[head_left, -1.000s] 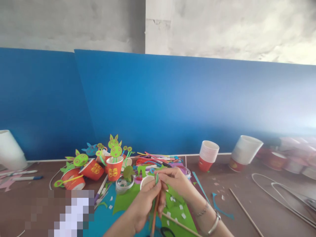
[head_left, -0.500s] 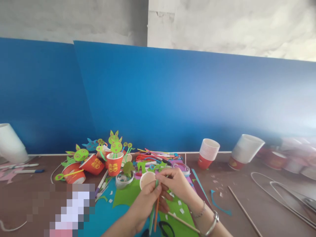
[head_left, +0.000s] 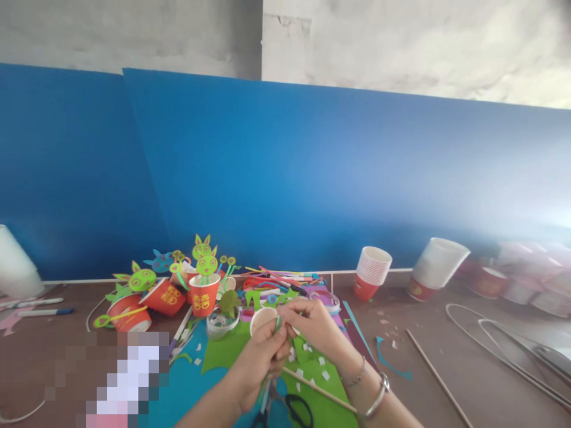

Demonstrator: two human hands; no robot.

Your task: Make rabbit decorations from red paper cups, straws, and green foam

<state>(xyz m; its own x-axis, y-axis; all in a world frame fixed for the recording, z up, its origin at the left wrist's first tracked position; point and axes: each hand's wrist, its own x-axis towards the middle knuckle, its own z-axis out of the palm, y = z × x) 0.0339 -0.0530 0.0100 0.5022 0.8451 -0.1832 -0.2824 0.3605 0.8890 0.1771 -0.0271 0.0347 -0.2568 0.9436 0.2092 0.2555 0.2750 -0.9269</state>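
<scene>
Above the desk point(head_left: 388, 386), the left hand point(head_left: 261, 356) is gripping a green strip point(head_left: 278, 324) lengthwise; the right hand point(head_left: 316, 328) is pinching its far tip.

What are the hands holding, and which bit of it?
The left hand pinches a thin green piece near its upper end. The right hand is at that end too; whether it grips is unclear.

Tall smooth blue panel point(head_left: 285, 178) stands behind brown worktop point(head_left: 428, 318); rough grey-white plaster wall point(head_left: 401, 47) shows above it. Thin pale looped cable point(head_left: 457, 305) lies at right.
</scene>
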